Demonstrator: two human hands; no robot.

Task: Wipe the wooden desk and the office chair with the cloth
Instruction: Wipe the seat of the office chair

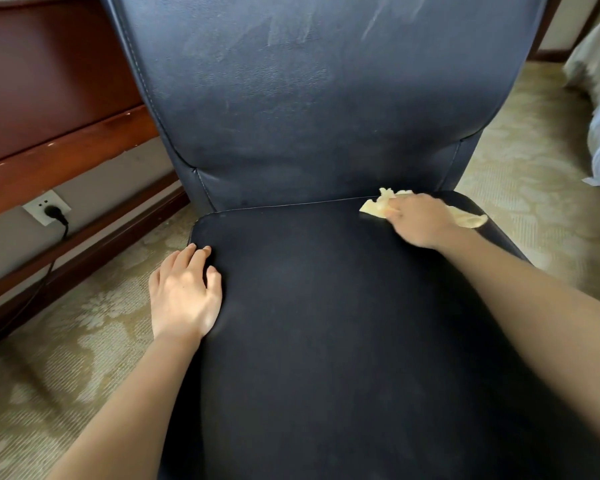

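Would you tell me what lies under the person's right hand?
A crumpled pale yellow cloth on the dark leather chair seat; the right hand covers its middle.

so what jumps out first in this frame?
The dark office chair fills the view, its backrest streaked with pale smears near the top. At the back right corner of the seat the right hand holds a yellow cloth against the leather, while the left hand rests on the seat's left edge.
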